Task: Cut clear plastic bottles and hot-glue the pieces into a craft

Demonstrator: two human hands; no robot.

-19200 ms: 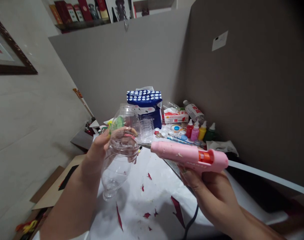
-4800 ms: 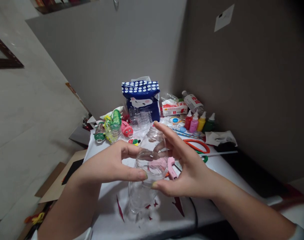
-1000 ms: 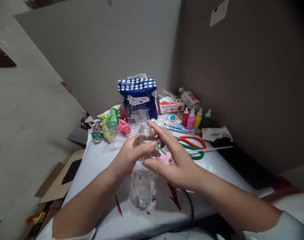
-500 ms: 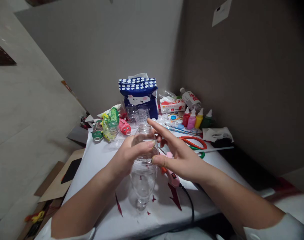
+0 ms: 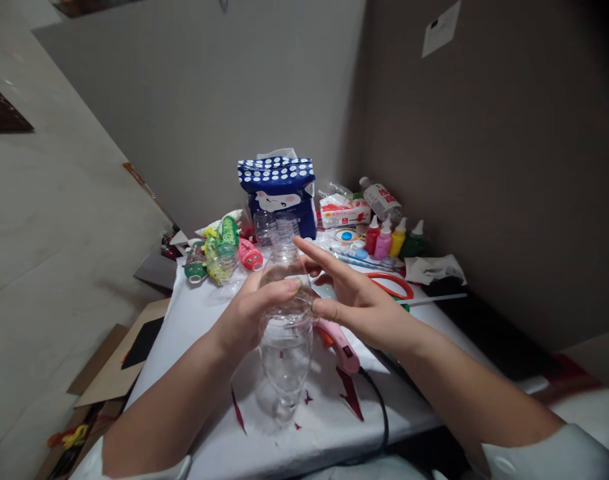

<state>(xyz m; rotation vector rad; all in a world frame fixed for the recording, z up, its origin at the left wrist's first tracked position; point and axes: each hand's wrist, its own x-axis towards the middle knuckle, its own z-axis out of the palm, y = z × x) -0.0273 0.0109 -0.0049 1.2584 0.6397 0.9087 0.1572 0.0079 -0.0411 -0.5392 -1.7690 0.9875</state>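
Note:
A clear plastic bottle shape (image 5: 285, 347), with a narrow neck at the top and another at the bottom, is held upright over the table. My left hand (image 5: 257, 303) is closed around its upper half, thumb across the front. At the bottle's right side, my right hand (image 5: 361, 303) is open, index finger stretched toward the upper neck and thumb tip at or very near the wall. Its other fingers are partly hidden behind the bottle. Just below my right hand lies a pink hot glue gun (image 5: 341, 347) with a black cord.
Red scraps (image 5: 351, 393) lie on the white-covered table (image 5: 204, 400). Behind stand a blue bag (image 5: 279, 183), a tissue pack (image 5: 345, 212) and several paint bottles (image 5: 383, 241). Decorated bottles (image 5: 250, 255) are at the left, orange-handled scissors (image 5: 394, 285) at the right.
The bottle shape and my left hand have shifted slightly left. My right hand has drawn a little away to the right, showing more of the glue gun.

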